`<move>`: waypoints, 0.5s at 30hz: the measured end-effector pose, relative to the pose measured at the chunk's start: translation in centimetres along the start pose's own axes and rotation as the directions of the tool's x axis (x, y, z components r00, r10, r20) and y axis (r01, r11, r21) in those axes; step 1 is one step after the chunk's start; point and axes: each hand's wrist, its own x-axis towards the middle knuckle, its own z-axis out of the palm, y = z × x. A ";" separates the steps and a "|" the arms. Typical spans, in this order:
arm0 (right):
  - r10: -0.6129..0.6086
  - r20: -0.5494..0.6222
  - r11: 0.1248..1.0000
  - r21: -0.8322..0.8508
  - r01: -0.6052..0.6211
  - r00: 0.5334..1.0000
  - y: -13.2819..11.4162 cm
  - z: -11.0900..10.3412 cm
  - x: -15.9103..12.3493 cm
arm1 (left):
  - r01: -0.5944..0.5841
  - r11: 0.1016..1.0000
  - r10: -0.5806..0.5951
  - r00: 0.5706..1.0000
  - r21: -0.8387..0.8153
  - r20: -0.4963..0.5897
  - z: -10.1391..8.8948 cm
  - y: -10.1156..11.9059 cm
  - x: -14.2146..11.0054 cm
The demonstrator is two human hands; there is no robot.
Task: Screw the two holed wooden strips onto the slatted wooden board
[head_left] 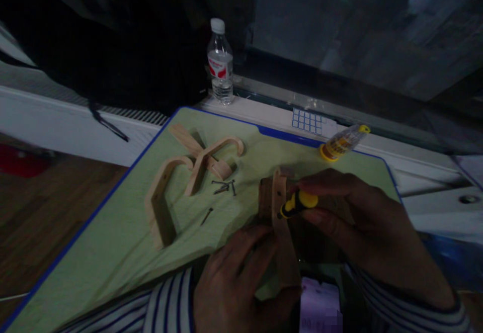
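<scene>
Well, your right hand (339,212): it pinches a yellow and black screwdriver (307,200) between thumb and fingers.
Your left hand (241,272): it grips the near part of one pale wooden strip (281,207).
Pale strip: it is in front of you on the table (124,257), with two dark spots showing; the screwdriver's tip is at the nearer one.
Dark wooden block (265,197): one, touching the strip's left side.
Hooked wooden pieces: two lie loose, one at the left (160,202) and one in the middle (199,169).
Flat wooden piece (186,139): one, crossing with the middle hook.
Screws: one lies alone (207,216); the small pile (223,187) has at least three, but they overlap.
Water bottle (221,66): one, on the ledge, part full of water.
Yellow-tipped bottle (339,144): one, at the far table edge; you cannot tell how full.
Blue-squared sheet (307,121): one, on the ledge.
Lit purple screen (320,303): one, low down, between your arms.
In the way: your right hand hides part of the block.
</scene>
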 end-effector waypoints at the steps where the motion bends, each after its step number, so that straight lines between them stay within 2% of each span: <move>1: -0.001 -0.001 1.000 0.001 0.001 1.000 0.0 0.0 0.0 | -0.005 1.000 0.005 1.000 0.000 0.001 0.0 0.0 0.0; 10: -0.003 0.000 1.000 -0.030 0.003 1.000 -0.2 -0.1 0.3 | -0.008 1.000 0.008 1.000 -0.012 -0.008 0.1 -0.1 -0.1; 15: -0.036 -0.009 0.999 0.025 0.036 0.999 -0.3 0.1 0.4 | -0.020 1.000 0.020 1.000 -0.023 -0.004 0.0 0.0 0.0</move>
